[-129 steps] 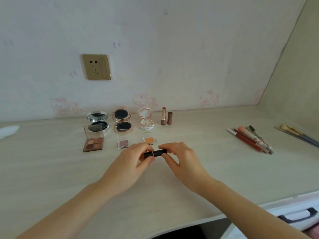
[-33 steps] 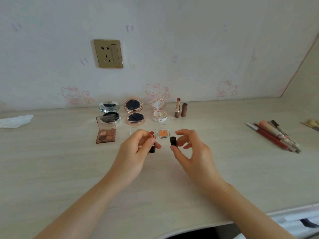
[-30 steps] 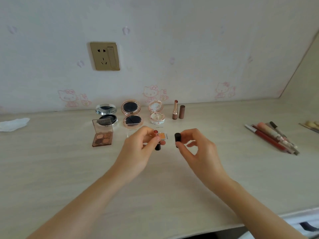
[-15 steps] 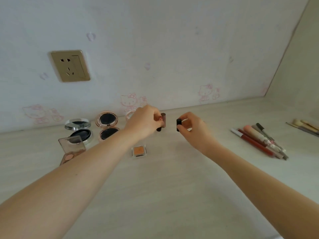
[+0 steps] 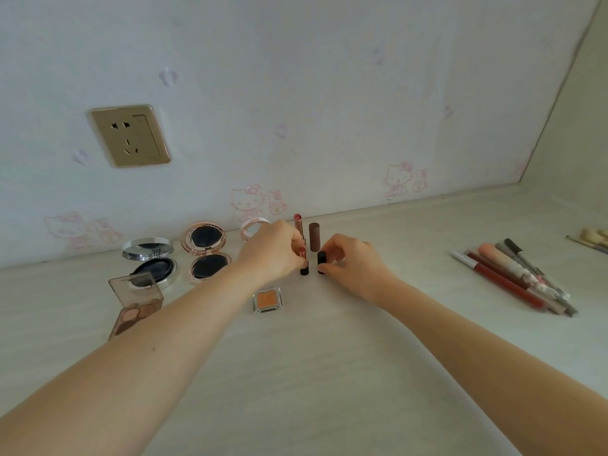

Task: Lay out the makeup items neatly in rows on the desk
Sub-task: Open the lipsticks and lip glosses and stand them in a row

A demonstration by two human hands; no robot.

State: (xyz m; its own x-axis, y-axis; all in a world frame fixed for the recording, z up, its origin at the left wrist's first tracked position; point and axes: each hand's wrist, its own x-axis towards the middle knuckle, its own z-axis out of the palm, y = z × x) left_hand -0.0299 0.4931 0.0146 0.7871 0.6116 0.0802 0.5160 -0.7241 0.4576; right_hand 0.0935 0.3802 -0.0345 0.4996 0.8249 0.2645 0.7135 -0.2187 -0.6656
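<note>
Head view. The left hand (image 5: 269,255) pinches an uncapped black lipstick (image 5: 303,262) upright on the bench (image 5: 329,357); the right hand (image 5: 355,264) pinches its black cap (image 5: 321,260) upright just beside it. Directly behind stand a pink lipstick (image 5: 298,223) and its brown cap (image 5: 314,236). To the left lie a silver compact (image 5: 149,256), a rose-gold compact (image 5: 205,250) and an eyeshadow palette (image 5: 136,301), all open; an orange eyeshadow pan (image 5: 267,299) lies nearer. Pencils (image 5: 513,278) lie well apart at right.
</note>
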